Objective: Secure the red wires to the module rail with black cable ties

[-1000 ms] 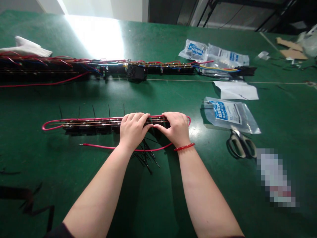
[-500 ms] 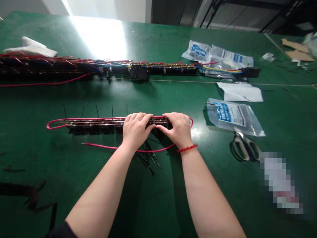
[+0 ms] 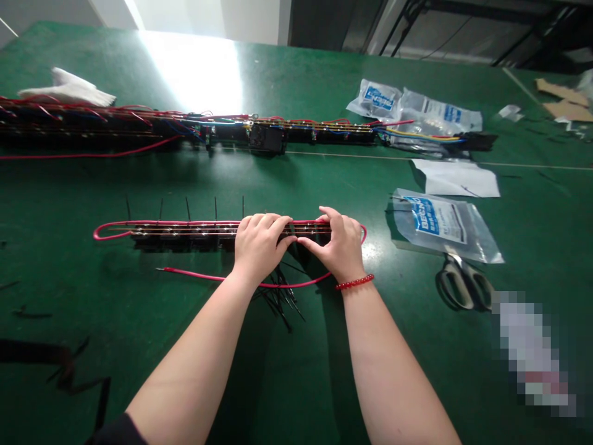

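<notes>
A row of black connectors strung on thin wires, with a red wire loop (image 3: 185,230), lies on the green bench mat (image 3: 92,185). My left hand (image 3: 262,247) curls over the wires at the row's right part. My right hand (image 3: 336,244) grips the same bundle close by, its fingers over the far side and its thumb at the front. A loose red wire (image 3: 208,277) curves just in front of both wrists. Black cable ties (image 3: 280,301) lie in a pile below the hands, and several stand up behind the row. A red beaded bracelet (image 3: 354,282) circles my right wrist.
A much longer harness of multicoloured wires and black connectors (image 3: 287,131) runs across the back of the bench. To the right lie plastic bags (image 3: 445,225), white paper (image 3: 456,179) and scissors (image 3: 463,283). Further right is a blurred object (image 3: 530,352).
The fingers of my right hand have lifted and shifted slightly over the far side of the wires. The whole scene has drifted right and down in the view.
</notes>
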Action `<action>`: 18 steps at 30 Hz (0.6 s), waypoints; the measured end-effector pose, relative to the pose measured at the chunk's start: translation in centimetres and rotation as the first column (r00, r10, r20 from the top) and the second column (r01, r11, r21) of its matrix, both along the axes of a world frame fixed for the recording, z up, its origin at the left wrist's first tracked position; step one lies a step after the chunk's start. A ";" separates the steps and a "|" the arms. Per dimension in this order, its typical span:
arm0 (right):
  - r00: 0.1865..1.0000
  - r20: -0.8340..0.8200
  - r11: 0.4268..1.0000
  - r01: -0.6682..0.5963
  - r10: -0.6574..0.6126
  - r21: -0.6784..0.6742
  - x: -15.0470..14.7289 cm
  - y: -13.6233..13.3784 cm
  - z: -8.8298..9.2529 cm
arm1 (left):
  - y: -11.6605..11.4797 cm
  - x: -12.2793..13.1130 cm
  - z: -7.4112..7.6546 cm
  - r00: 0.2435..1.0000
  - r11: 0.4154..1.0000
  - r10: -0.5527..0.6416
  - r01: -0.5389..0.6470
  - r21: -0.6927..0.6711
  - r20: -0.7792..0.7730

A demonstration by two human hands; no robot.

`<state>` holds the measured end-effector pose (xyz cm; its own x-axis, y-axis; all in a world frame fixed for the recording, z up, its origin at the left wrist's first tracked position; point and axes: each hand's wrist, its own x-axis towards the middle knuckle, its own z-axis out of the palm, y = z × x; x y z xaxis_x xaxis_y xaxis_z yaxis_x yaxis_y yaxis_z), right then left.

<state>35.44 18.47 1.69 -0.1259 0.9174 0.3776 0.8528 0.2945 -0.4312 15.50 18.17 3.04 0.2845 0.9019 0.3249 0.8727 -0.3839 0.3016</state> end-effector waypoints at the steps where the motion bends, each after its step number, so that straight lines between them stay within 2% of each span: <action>1: 1.000 0.002 1.000 0.006 -0.006 0.010 0.0 0.0 0.0 | 0.0 0.0 0.0 1.000 1.000 -0.003 0.003 0.003 0.002; 11: 0.996 0.027 0.994 0.078 -0.081 0.078 0.0 -0.2 0.4 | -0.1 0.1 -0.1 1.000 1.000 -0.001 0.001 0.019 0.027; 18: 0.995 0.059 0.997 0.077 -0.078 0.028 0.1 -0.1 0.3 | 0.0 0.1 0.0 0.999 1.000 0.004 -0.004 0.007 0.032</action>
<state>35.53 18.40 2.02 -0.0779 0.9155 0.3947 0.8976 0.2367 -0.3719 15.58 18.15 3.04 0.2702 0.9009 0.3397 0.8643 -0.3824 0.3266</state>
